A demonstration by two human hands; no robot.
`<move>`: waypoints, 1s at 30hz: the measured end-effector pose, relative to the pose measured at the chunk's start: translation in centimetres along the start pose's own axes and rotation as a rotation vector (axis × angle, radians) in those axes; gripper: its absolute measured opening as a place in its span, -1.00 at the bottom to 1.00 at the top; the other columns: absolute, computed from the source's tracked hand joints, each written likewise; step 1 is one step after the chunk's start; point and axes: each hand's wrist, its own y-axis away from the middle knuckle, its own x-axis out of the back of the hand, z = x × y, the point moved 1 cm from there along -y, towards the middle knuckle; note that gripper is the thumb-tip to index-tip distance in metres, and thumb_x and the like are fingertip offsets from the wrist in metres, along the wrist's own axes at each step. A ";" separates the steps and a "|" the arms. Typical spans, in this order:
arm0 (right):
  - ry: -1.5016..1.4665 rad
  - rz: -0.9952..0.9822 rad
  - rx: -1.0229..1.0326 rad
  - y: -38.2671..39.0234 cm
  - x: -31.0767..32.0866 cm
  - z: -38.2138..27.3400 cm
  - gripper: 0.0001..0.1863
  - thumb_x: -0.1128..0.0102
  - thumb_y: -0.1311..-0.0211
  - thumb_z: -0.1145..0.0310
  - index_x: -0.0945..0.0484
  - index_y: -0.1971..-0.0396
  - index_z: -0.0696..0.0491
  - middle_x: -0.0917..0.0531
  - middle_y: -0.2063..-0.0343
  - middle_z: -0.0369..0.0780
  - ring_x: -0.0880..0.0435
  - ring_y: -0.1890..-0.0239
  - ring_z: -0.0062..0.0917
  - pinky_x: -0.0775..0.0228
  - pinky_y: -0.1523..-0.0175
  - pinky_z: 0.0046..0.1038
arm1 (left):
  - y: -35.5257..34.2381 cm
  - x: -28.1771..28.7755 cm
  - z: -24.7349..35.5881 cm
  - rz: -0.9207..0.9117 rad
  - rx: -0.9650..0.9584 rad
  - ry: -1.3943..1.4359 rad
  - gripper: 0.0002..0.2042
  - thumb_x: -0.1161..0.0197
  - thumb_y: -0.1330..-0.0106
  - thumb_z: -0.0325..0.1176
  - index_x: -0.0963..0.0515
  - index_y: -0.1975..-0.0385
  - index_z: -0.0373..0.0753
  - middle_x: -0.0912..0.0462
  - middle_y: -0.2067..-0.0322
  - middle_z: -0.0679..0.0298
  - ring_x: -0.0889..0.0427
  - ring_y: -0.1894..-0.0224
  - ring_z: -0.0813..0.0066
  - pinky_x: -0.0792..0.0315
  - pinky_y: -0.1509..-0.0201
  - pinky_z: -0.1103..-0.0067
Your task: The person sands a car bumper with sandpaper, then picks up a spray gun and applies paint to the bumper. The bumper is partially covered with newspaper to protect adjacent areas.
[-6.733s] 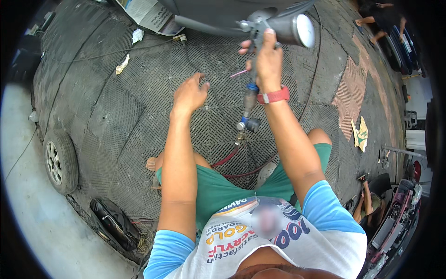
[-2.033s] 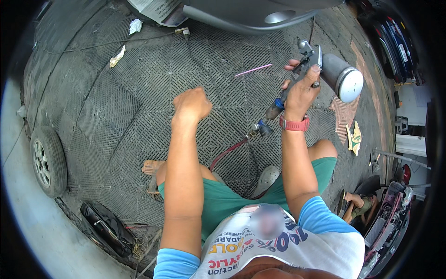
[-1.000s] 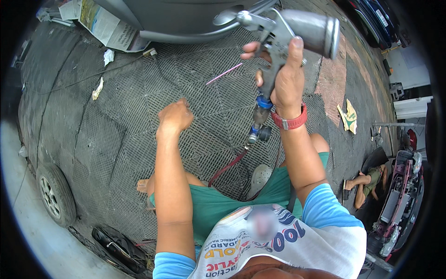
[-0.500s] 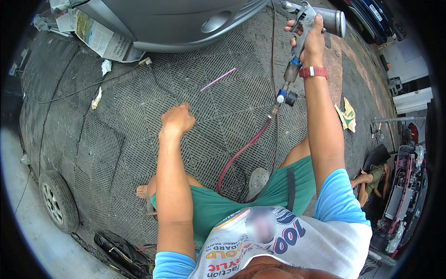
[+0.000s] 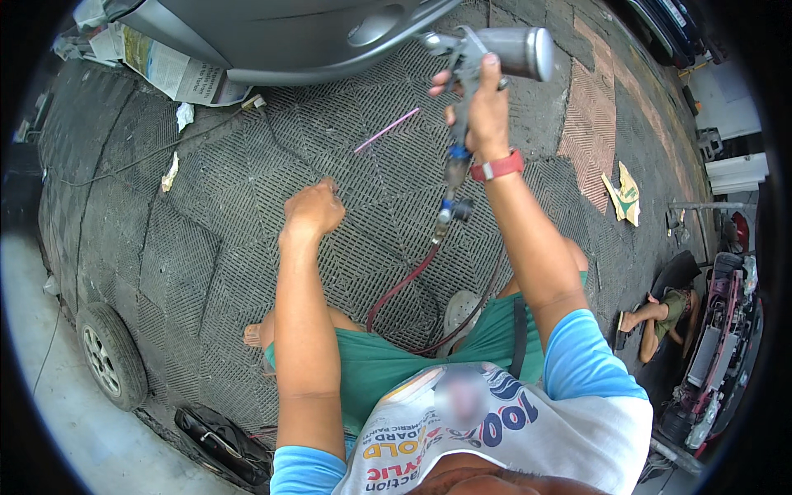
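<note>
My right hand (image 5: 488, 115) is wrapped round the handle of a metal paint spray gun (image 5: 467, 74), its nozzle end toward the left. A silver cup (image 5: 520, 54) is fixed to the gun's top, and a fitting with blue rings joins the handle to a dark red hose (image 5: 404, 285) that loops down by my legs. The gun is held near the grey car bumper (image 5: 305, 58), apart from it. Over the floor mats, my left hand (image 5: 313, 208) is curled into a fist, with nothing seen sticking out of it.
Newspaper (image 5: 177, 74) lies under the bumper's left end. A pink stick (image 5: 386, 130), paper scraps (image 5: 624, 196) and a cable (image 5: 165, 151) are on the ribbed mats. A wheel (image 5: 111, 355) lies at left; another person's leg (image 5: 648, 316) and car parts (image 5: 716, 346) are at right.
My right hand has swung left with the spray gun, along the bumper, drawing the hose with it. My left hand has stayed almost in place, still in a fist.
</note>
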 end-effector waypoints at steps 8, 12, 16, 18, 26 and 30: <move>0.017 0.076 0.061 2.7 -5.9 4.4 -0.35 0.10 -0.64 -0.15 -0.62 -0.01 0.22 -0.74 0.36 -0.22 -0.68 0.40 -0.66 -0.38 0.53 -0.62 | 0.0 0.0 0.8 -0.008 -0.013 -0.035 -0.57 -0.08 -0.40 -0.31 -0.59 -0.23 -0.22 -0.75 -0.06 -0.03 -0.70 -0.17 0.04 -0.50 -0.30 0.22; 0.038 0.178 0.165 1.5 -7.6 7.8 -0.32 0.19 -0.65 -0.18 -0.59 0.01 0.23 -0.73 0.28 -0.18 -0.73 0.28 -0.59 -0.49 0.53 -0.60 | 0.1 0.1 1.3 0.018 -0.014 -0.033 -0.57 -0.09 -0.40 -0.29 -0.58 -0.23 -0.20 -0.76 -0.02 -0.05 -0.70 -0.15 0.01 -0.50 -0.29 0.20; 0.021 0.215 0.239 0.6 -8.9 9.8 -0.34 0.18 -0.66 -0.17 -0.57 0.07 0.22 -0.68 0.37 -0.20 -0.60 0.58 -0.63 -0.44 0.59 -0.59 | 0.1 -0.3 0.7 0.033 -0.022 -0.021 -0.58 -0.12 -0.42 -0.24 -0.58 -0.23 -0.16 -0.77 0.04 -0.04 -0.71 -0.11 -0.02 -0.50 -0.27 0.18; 0.080 0.283 0.230 0.2 -8.5 10.6 -0.35 0.17 -0.65 -0.17 -0.57 0.07 0.22 -0.67 0.37 -0.21 -0.59 0.59 -0.64 -0.45 0.59 -0.58 | 0.4 -0.2 0.9 0.026 -0.027 -0.015 -0.59 -0.12 -0.42 -0.23 -0.58 -0.22 -0.17 -0.78 0.05 -0.04 -0.72 -0.11 -0.02 -0.50 -0.26 0.18; -0.033 0.232 0.204 1.2 -9.3 7.9 -0.31 0.19 -0.64 -0.20 -0.57 0.04 0.24 -0.73 0.33 -0.15 -0.71 0.44 -0.53 -0.48 0.58 -0.55 | 0.4 -0.3 0.4 0.022 -0.016 -0.016 -0.59 -0.13 -0.41 -0.23 -0.58 -0.21 -0.16 -0.77 0.07 -0.06 -0.72 -0.09 -0.03 -0.51 -0.25 0.17; -0.068 0.217 0.137 -1.5 -7.7 6.1 -0.23 0.28 -0.64 -0.24 -0.58 0.10 0.27 -0.73 0.37 -0.10 -0.76 0.43 -0.45 -0.49 0.61 -0.49 | 0.5 -0.4 0.4 0.015 -0.011 -0.014 -0.59 -0.13 -0.41 -0.24 -0.58 -0.22 -0.14 -0.77 0.06 -0.05 -0.71 -0.10 -0.04 -0.51 -0.26 0.17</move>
